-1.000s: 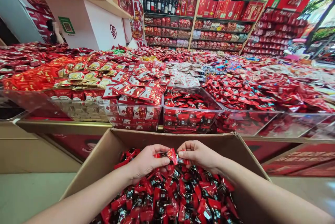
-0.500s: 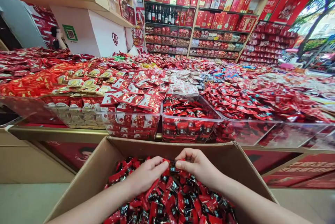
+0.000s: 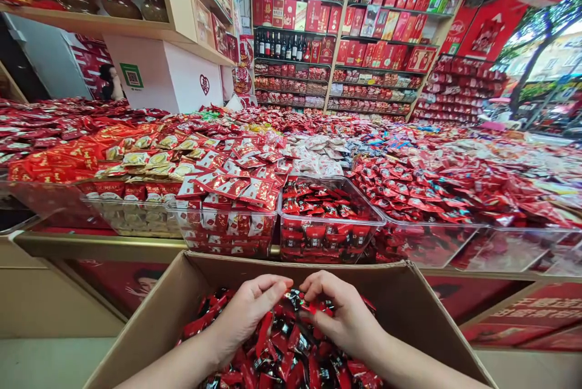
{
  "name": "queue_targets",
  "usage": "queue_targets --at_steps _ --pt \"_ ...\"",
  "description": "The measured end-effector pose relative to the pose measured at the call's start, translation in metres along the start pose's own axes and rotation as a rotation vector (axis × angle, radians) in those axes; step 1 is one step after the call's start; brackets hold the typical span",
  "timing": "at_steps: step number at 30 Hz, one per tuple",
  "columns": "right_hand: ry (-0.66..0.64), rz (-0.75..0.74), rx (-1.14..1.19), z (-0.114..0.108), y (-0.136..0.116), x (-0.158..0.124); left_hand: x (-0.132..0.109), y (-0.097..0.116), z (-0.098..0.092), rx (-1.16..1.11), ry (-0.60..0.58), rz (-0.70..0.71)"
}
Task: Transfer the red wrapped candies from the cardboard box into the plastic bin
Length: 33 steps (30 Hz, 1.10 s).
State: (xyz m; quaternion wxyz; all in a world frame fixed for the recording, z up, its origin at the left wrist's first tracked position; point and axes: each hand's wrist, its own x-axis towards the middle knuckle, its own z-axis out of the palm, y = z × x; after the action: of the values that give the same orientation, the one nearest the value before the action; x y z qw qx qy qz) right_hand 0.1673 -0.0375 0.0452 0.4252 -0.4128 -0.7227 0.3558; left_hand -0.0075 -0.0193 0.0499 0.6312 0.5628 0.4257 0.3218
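Newly, right hand (image 3: 348,310): thumb, forefinger parted; grip seems looser.
Left hand (image 3: 248,310): fingertips nearly meet.
Sweet between (image 3: 294,297): hold unclear.

Box (image 3: 150,316) directly before us, candies (image 3: 282,355) in it, our left hand (image 3: 252,310) and right hand (image 3: 343,310) over them. Behind box, counter (image 3: 113,248) bearing bins (image 3: 327,219); farther back, shelves (image 3: 338,43); pillar (image 3: 193,68) at left.

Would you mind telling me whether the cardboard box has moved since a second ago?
No, not noticeably: judged against the clear tub straight beyond it, the far rim of the cardboard box stays just below that tub in view.
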Motion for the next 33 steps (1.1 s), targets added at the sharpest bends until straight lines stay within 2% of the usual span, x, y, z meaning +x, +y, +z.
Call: queue_targets --at_steps 3,5,8,13,16,18,23,26,29,31,33 --pt "-0.051 -0.018 0.042 0.0 -0.003 -0.004 -0.001 0.001 -0.001 0.021 0.04 0.061" --pt "-0.083 0.079 0.21 0.001 -0.004 -0.005 -0.001 0.0 -0.002 0.028 0.042 0.131" --pt "-0.043 0.263 0.433 0.004 -0.004 -0.004 -0.001 -0.002 -0.004 0.042 0.029 0.184" --pt "0.025 0.395 0.505 0.005 0.002 -0.001 -0.003 -0.002 -0.002 0.048 -0.009 0.141" --pt "-0.019 0.412 0.479 0.005 0.004 -0.001 -0.002 0.0 -0.001 0.036 -0.028 0.085" --pt "-0.053 0.346 0.359 0.004 0.003 -0.002 -0.002 0.001 -0.002 0.043 -0.001 0.051" --pt "-0.19 -0.185 -0.216 -0.001 -0.005 -0.004 -0.001 0.004 -0.004 -0.067 0.035 -0.075" --pt "-0.204 -0.356 -0.466 -0.005 -0.01 -0.007 -0.003 0.007 -0.002 -0.134 -0.01 -0.068" --pt "-0.121 -0.486 -0.574 -0.018 -0.021 -0.006 -0.005 0.008 -0.003 -0.225 -0.05 -0.041" --pt "0.016 -0.527 -0.59 -0.034 -0.035 0.004 -0.005 0.007 -0.005 -0.261 -0.045 -0.037" --pt "0.185 -0.505 -0.632 -0.055 -0.048 0.024 -0.003 0.005 -0.008 -0.256 -0.039 -0.051"
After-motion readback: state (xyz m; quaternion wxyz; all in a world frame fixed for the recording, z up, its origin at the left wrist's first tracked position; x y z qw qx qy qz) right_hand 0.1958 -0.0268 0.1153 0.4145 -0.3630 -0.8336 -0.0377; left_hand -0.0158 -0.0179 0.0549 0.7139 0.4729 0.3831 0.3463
